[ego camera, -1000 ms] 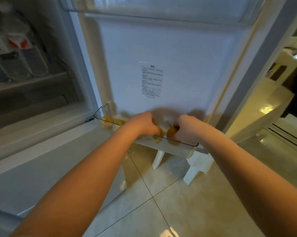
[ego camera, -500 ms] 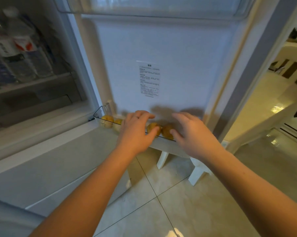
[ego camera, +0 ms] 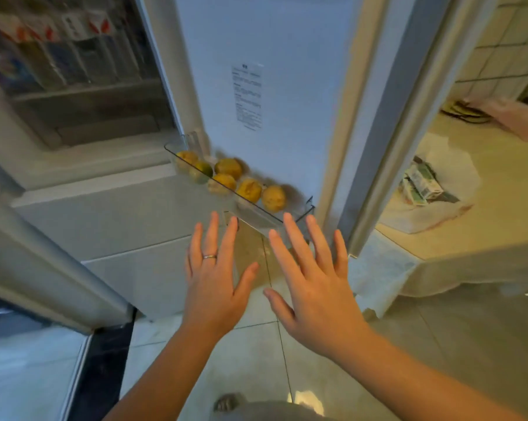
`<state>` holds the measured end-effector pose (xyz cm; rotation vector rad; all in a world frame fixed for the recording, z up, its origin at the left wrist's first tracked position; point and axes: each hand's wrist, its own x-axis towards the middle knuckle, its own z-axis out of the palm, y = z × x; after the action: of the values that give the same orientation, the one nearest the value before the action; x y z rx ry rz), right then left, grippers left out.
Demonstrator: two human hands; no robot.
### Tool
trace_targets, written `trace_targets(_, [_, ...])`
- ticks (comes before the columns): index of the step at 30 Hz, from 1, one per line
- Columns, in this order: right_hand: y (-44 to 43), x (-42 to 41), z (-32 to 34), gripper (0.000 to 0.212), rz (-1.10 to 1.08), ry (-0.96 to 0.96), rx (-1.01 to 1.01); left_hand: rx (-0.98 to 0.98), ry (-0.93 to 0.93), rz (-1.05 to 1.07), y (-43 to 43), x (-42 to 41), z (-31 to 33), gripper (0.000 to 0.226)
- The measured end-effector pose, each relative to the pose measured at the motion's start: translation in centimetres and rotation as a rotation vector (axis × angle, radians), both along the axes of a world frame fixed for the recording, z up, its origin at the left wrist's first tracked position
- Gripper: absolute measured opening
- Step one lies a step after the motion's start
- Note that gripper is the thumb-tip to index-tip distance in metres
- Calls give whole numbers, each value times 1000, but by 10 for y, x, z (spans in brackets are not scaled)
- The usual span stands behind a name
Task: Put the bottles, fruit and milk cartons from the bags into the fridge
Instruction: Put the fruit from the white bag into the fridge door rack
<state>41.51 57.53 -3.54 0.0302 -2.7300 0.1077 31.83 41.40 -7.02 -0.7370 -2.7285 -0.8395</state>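
Several yellow-orange fruits (ego camera: 249, 189) lie in a row in the clear door bin (ego camera: 290, 223) low on the open fridge door (ego camera: 271, 56). My left hand (ego camera: 215, 278) is spread flat, fingers straight, a ring on one finger, below and in front of the bin. Beside it my right hand (ego camera: 312, 281) is spread the same way, holding nothing. Bottles (ego camera: 59, 47) stand blurred on a shelf inside the fridge at the upper left. Milk cartons (ego camera: 420, 185) lie in an open white bag (ego camera: 438, 189) on the table at the right.
A table with a pale cloth (ego camera: 469, 262) stands right of the door edge. A pink bag (ego camera: 511, 117) lies at its far side. The fridge's lower drawer front (ego camera: 111, 226) is to the left. Tiled floor (ego camera: 256, 354) lies below my hands.
Both hands let go of the fruit they set in the bin and pulled back toward me with fingers spread. My view swung right, and the table with the cartons came into sight.
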Motion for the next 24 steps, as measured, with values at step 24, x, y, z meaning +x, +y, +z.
trace_targets(24, [307,167,-62,78,-273,-390,-173,-162,-278,-135,267,192,-79,66])
